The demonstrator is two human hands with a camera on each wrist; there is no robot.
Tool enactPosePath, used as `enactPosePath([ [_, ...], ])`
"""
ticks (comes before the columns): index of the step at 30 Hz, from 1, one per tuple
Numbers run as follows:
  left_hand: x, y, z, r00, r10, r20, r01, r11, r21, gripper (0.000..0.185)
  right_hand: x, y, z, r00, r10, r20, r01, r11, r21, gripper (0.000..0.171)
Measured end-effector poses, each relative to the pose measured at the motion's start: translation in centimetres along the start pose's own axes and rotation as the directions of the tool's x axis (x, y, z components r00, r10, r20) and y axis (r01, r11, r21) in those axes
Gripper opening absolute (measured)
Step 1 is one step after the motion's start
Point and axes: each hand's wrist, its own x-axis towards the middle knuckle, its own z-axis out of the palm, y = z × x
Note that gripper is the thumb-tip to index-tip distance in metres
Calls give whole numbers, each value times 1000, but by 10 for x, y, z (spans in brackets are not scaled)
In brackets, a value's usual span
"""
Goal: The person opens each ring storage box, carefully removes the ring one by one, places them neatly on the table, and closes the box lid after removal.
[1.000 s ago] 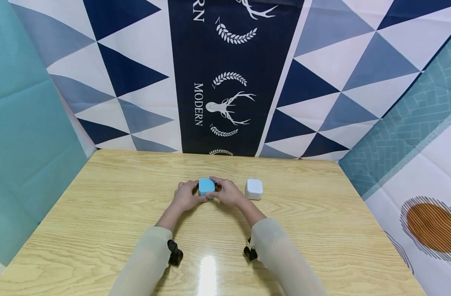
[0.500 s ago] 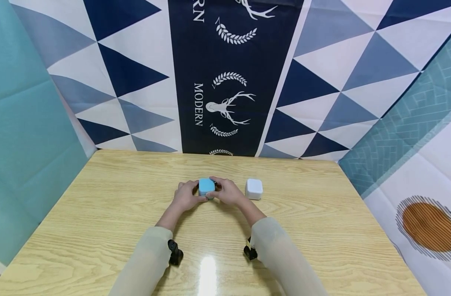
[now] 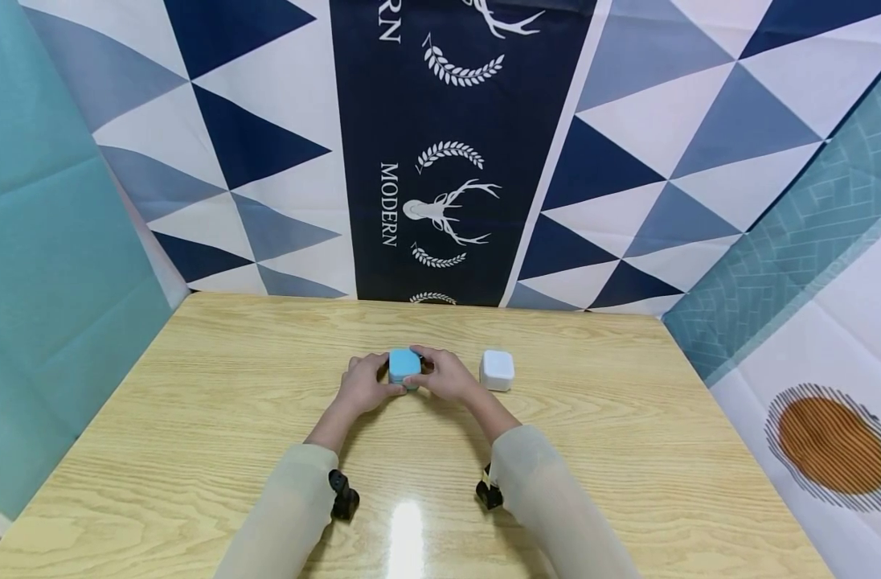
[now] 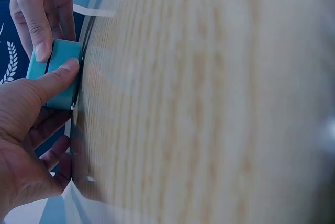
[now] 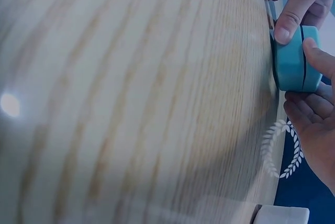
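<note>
Blue box (image 3: 403,366) | sits on the wooden table (image 3: 194,418), just left of the white box (image 3: 497,370) | I see my left hand (image 3: 363,384) and right hand (image 3: 448,375) pinching it from opposite sides, thumbs at the near face | seam runs level with the tabletop | both hands equally near.
</note>
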Motion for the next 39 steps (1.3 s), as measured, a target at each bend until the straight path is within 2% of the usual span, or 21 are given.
enactPosePath([
  [39, -3, 2, 1, 1000, 3, -11, -3, 1000, -6, 70, 1, 1, -3, 1000, -13, 13, 13, 1000, -19, 65],
])
